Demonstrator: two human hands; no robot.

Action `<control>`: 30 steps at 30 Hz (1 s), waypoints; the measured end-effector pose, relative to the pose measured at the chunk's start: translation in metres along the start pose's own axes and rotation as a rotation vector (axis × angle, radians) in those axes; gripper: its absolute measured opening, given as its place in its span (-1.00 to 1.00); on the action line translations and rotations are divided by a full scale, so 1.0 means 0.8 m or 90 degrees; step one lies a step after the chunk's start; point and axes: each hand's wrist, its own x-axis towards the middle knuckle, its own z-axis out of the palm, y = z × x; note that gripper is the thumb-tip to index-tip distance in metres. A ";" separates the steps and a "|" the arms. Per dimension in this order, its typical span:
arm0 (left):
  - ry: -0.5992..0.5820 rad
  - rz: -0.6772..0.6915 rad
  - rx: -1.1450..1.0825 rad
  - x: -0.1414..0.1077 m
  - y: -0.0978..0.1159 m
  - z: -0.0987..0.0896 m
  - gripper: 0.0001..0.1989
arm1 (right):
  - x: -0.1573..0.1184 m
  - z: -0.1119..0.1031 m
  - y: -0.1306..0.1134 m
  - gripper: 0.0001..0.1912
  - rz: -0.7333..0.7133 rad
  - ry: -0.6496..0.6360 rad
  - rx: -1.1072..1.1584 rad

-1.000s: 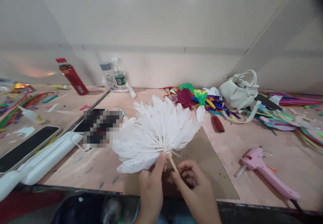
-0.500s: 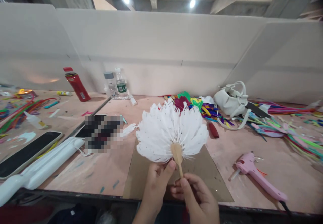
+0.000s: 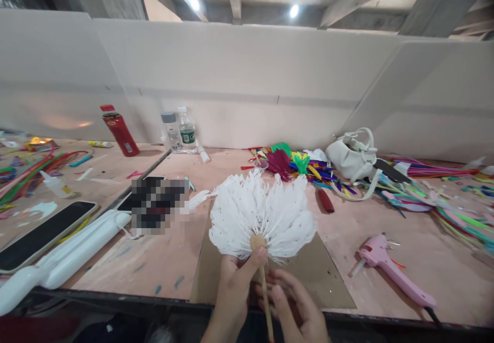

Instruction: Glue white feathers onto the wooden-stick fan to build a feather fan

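A round fan of white feathers [image 3: 262, 214] is held upright over a brown board [image 3: 332, 281]. Its wooden handle [image 3: 266, 302] points down toward me, widening to a pale disc at the feathers' base. My left hand [image 3: 239, 286] pinches the fan just below that disc, thumb on top. On the right of the handle is my right hand [image 3: 289, 302], its fingers curved and apart, with the thumb clear of the stick; some of its fingers are hidden behind the handle.
A pink glue gun [image 3: 397, 271] lies at right, a dark red object [image 3: 324, 201] beyond the board. Coloured feathers [image 3: 280, 163] and a white bag [image 3: 351, 157] stand behind. Left are phones [image 3: 46, 235], a white device [image 3: 85, 250], a red bottle [image 3: 120, 134] and clear bottles [image 3: 187, 134].
The fan has tilted and moved slightly toward me, with more of its handle showing. My left thumb now lies nearer the disc. My right hand has loosened from the handle.
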 end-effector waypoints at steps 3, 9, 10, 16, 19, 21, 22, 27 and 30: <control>-0.068 0.024 -0.013 0.003 -0.003 -0.002 -0.53 | 0.028 -0.018 -0.026 -0.42 0.013 -0.010 -0.018; -0.117 0.046 0.034 0.005 -0.004 -0.002 -0.51 | 0.068 -0.020 -0.055 -0.48 0.006 -0.026 0.041; -0.114 0.049 0.048 0.005 -0.003 -0.002 -0.51 | 0.070 -0.018 -0.054 -0.50 0.011 -0.035 0.053; -0.070 0.085 0.086 0.003 0.000 0.004 -0.55 | 0.066 -0.019 -0.045 -0.54 0.020 -0.004 0.085; -0.052 0.080 0.095 0.002 0.002 0.007 -0.52 | 0.065 -0.020 -0.048 -0.54 0.022 0.000 0.089; -0.045 0.070 0.105 0.001 0.004 0.008 -0.52 | 0.065 -0.020 -0.049 -0.56 0.019 0.003 0.086; -0.043 0.068 0.108 0.001 0.005 0.008 -0.52 | 0.065 -0.019 -0.050 -0.57 0.017 0.003 0.084; -0.031 0.069 0.105 0.003 0.004 0.004 -0.53 | 0.064 -0.019 -0.044 -0.61 0.016 -0.012 0.070; -0.026 0.066 0.103 0.005 0.000 0.002 -0.55 | 0.063 -0.019 -0.040 -0.62 0.019 -0.012 0.072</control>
